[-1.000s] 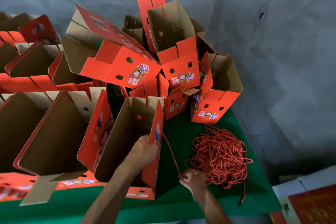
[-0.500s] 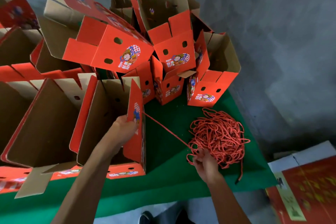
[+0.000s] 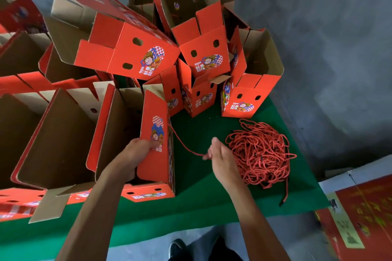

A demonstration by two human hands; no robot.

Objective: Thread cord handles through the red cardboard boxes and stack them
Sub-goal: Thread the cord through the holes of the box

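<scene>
An open red cardboard box (image 3: 156, 161) stands near the front of the green table (image 3: 201, 201). My left hand (image 3: 135, 151) grips its right wall near the top, thumb outside and fingers inside. A red cord (image 3: 182, 144) runs from that wall's outer side, near the top, across to my right hand (image 3: 220, 158), which pinches its free end. Just right of that hand lies a tangled heap of red cords (image 3: 259, 153).
Several open red boxes (image 3: 135, 53) are heaped at the back and left of the table, some tipped over. A grey concrete wall rises behind and to the right. A printed red carton (image 3: 360, 214) sits low at the right. My shoe shows below the table edge.
My right hand has come off the cord heap and moved left and up with the cord end. The cord now hangs slack. The view has tilted further down.
</scene>
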